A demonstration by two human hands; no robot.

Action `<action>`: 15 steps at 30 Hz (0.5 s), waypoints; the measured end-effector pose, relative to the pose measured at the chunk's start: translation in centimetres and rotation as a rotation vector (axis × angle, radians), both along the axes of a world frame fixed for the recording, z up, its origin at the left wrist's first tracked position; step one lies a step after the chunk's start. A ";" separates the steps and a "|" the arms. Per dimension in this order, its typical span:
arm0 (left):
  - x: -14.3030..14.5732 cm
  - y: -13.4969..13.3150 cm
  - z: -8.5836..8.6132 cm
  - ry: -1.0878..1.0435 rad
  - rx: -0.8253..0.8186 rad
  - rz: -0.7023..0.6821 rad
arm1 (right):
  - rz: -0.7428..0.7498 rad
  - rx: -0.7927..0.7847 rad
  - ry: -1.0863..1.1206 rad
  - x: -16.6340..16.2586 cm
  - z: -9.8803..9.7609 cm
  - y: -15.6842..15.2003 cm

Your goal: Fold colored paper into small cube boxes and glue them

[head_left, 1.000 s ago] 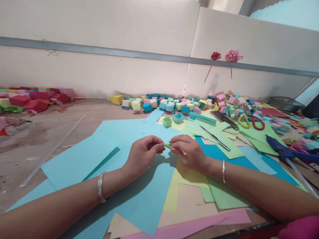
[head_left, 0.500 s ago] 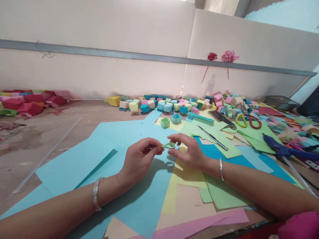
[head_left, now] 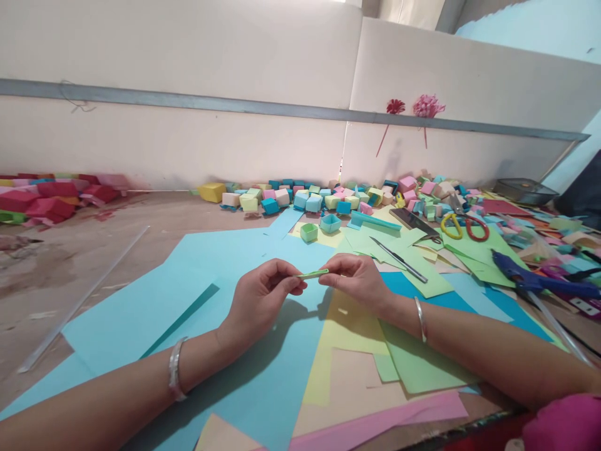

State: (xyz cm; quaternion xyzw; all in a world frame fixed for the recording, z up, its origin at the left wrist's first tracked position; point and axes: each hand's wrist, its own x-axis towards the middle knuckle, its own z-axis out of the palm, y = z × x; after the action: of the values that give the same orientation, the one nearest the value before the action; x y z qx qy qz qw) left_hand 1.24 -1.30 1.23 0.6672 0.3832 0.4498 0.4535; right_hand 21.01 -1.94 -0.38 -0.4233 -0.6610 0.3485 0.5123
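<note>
A narrow folded strip of green paper (head_left: 312, 274) is stretched level between my two hands, above a large light blue sheet (head_left: 225, 250). My left hand (head_left: 263, 294) pinches its left end between thumb and fingers. At the other end, my right hand (head_left: 354, 279) is closed on the strip with thumb and fingertips. Just beyond the hands stand a small green paper box (head_left: 309, 233) and a small light blue paper box (head_left: 330, 223), both with their open side up.
Many small coloured paper boxes (head_left: 300, 199) line the wall. To the right lie a pen (head_left: 399, 259), scissors (head_left: 464, 227), a dark phone (head_left: 413, 222) and a blue glue gun (head_left: 530, 279) among paper sheets. A clear stick (head_left: 84, 300) lies left.
The green strip, looped open before, is now pressed flat. My right hand's fingers have closed from a spread pose onto its right end. My left hand keeps its pinch.
</note>
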 end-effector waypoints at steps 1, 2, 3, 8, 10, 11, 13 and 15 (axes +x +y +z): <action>0.0 0.0 0.0 -0.008 -0.004 0.010 | -0.004 0.013 0.008 0.1 0.0 0.1; -0.1 0.0 0.0 -0.013 -0.007 0.016 | -0.004 0.033 0.008 0.2 0.1 0.1; -0.1 0.1 -0.1 -0.016 -0.011 0.020 | -0.003 0.055 0.001 0.3 0.2 0.1; 0.0 0.1 -0.1 -0.037 -0.099 0.003 | 0.003 0.029 0.005 0.1 0.6 -0.2; 0.2 0.1 0.0 -0.059 -0.160 -0.011 | 0.005 -0.041 0.041 -0.1 0.6 -0.2; 0.2 0.1 0.1 -0.068 -0.177 -0.014 | 0.002 -0.056 0.047 -0.2 0.6 -0.2; 0.3 0.0 0.2 -0.074 -0.177 -0.019 | -0.017 -0.001 0.009 -0.3 0.5 -0.1; 0.2 -0.1 0.3 -0.071 -0.152 -0.019 | -0.059 0.150 -0.082 -0.2 0.4 -0.1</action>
State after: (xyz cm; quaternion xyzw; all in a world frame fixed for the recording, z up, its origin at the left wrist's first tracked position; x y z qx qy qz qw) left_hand 1.49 -1.36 1.49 0.6180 0.3936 0.4387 0.5203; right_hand 20.83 -2.00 -0.02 -0.4169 -0.6929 0.2653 0.5251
